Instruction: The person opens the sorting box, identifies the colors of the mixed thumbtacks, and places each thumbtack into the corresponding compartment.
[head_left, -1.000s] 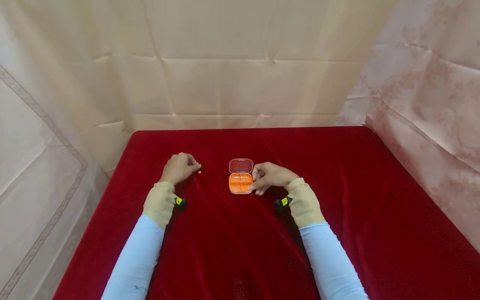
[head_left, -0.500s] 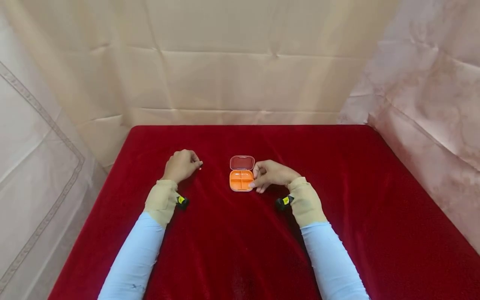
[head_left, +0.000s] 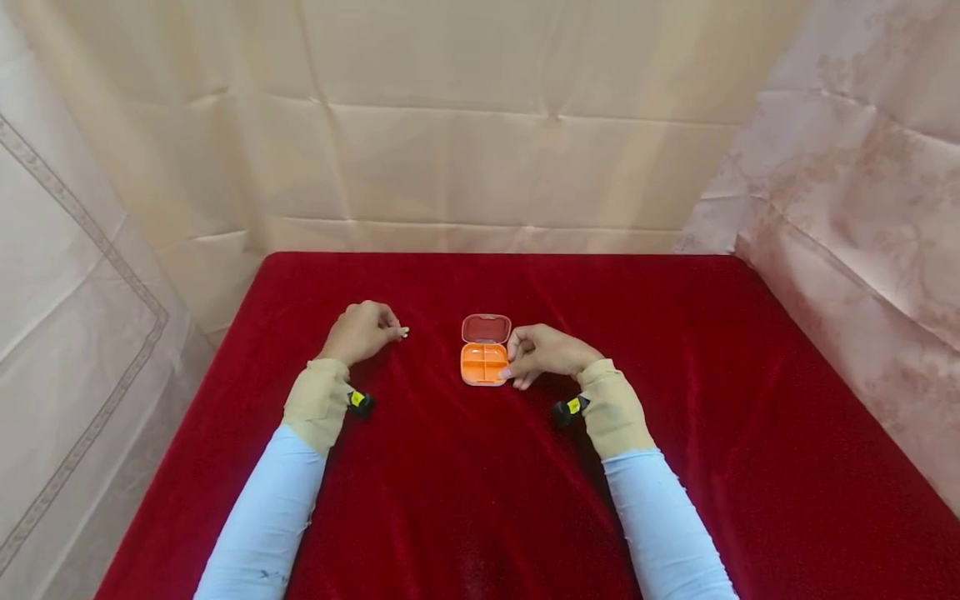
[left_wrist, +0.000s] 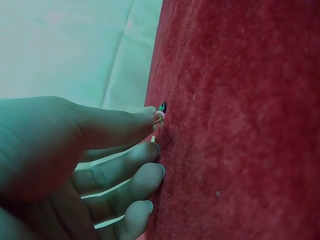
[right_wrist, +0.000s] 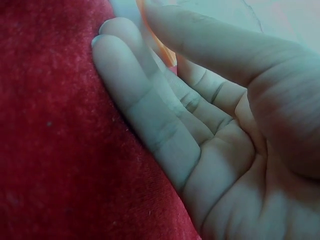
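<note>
On the red cloth in the head view lies an orange pill box (head_left: pixel 472 373), its clear lid (head_left: pixel 486 328) tipped back and its tray split into compartments. My right hand (head_left: pixel 551 350) grips the box's right side, thumb at the near right corner and fingers along the edge. Left of the box, my left hand (head_left: pixel 360 333) pinches a small earring (left_wrist: pixel 160 119) between thumb and index fingertips, close over the cloth. It shows a pinkish round part, a thin gold pin and a dark green bit. The fingertips hide part of it.
Red velvet cloth (head_left: pixel 450 483) covers the table. Beige curtain (head_left: pixel 450 167) hangs behind the far edge, with pale fabric at both sides. A small black camera with a yellow label sits at each wrist.
The small pale piece that lay on the cloth by my left fingertips is now up at those fingertips. My right hand stays on the box, which has hardly moved.
</note>
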